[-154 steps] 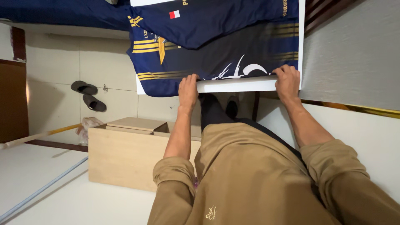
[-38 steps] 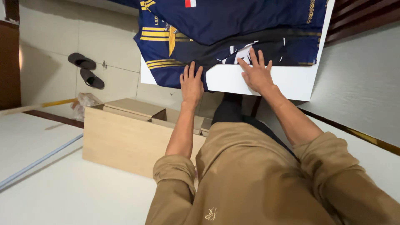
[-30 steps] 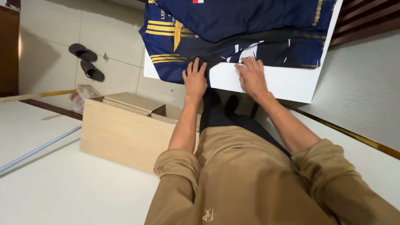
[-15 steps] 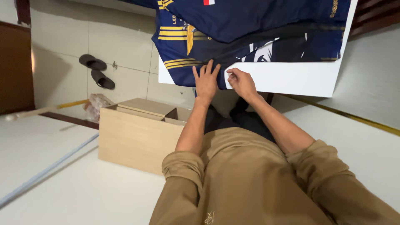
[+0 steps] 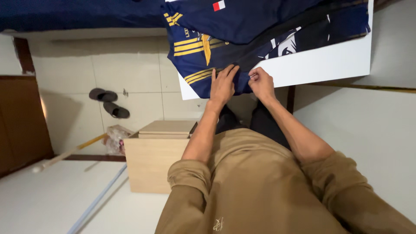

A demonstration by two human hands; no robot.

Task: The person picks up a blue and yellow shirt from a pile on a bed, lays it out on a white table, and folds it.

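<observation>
With the left hand (image 5: 222,84) flat on the navy jersey (image 5: 225,39) and the right hand (image 5: 261,83) seemingly pinching its hem, a tug could wrinkle the cloth across the white surface (image 5: 320,65).

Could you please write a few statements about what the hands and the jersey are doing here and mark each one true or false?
1. The left hand lies flat with its fingers spread on the navy jersey. True.
2. The right hand rests open and flat on the white board. False: its fingers are curled, pinching at the jersey's edge.
3. The jersey has yellow stripes. True.
4. The pair of dark sandals sits on top of the cardboard box. False: they lie on the tiled floor, apart from the box.
5. The person wears a tan long-sleeved top. True.
</observation>
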